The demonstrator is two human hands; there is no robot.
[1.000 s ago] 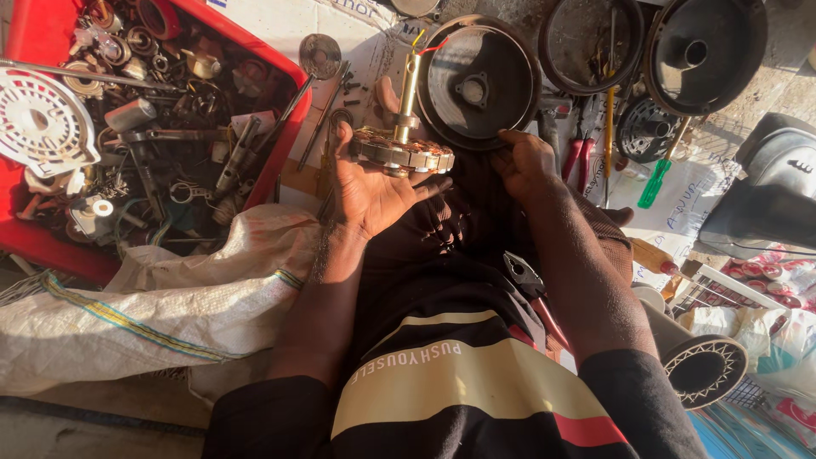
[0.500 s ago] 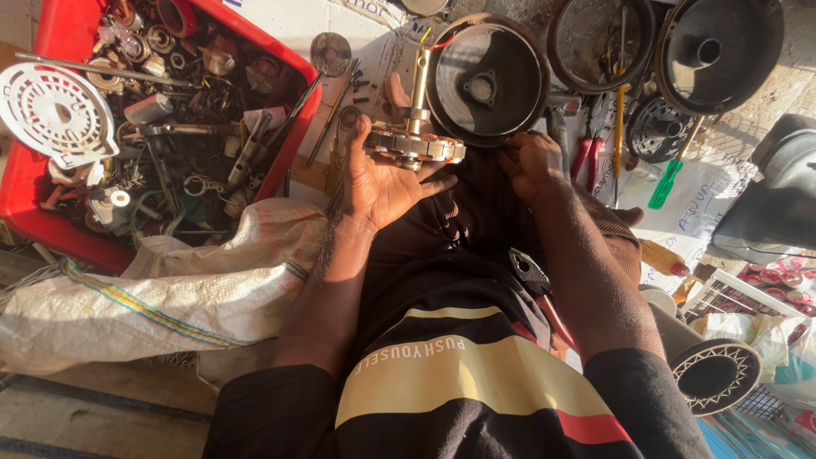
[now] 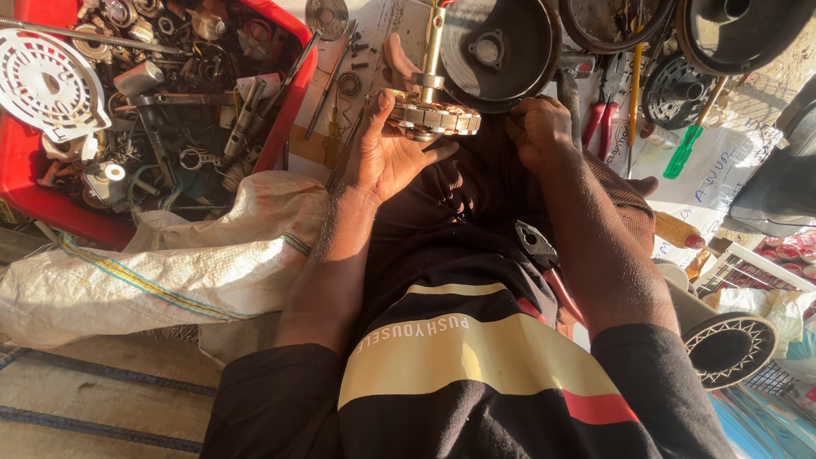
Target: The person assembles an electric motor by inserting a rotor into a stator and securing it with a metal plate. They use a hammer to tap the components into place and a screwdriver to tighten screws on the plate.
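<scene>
My left hand (image 3: pixel 387 153) holds a round metal motor core with a brass-coloured shaft (image 3: pixel 432 106), the shaft pointing away from me. Its thumb rests on the near rim of the core. My right hand (image 3: pixel 537 132) is curled into a fist just right of the core, resting on my dark trouser leg; whether it grips anything I cannot tell. A pair of pliers with red handles (image 3: pixel 544 255) lies across my lap. Behind the core sits a black round motor housing (image 3: pixel 497 51).
A red crate (image 3: pixel 289 110) full of metal parts stands at the left, with a white perforated disc (image 3: pixel 42 81) on it. A white woven sack (image 3: pixel 161 272) lies below it. More black housings (image 3: pixel 731 30), a green-handled screwdriver (image 3: pixel 684 153) and red-handled pliers (image 3: pixel 599 119) lie at the upper right.
My left hand has lifted the motor core slightly up and away, and the right hand stays beside it. The camera view has shifted a little.
</scene>
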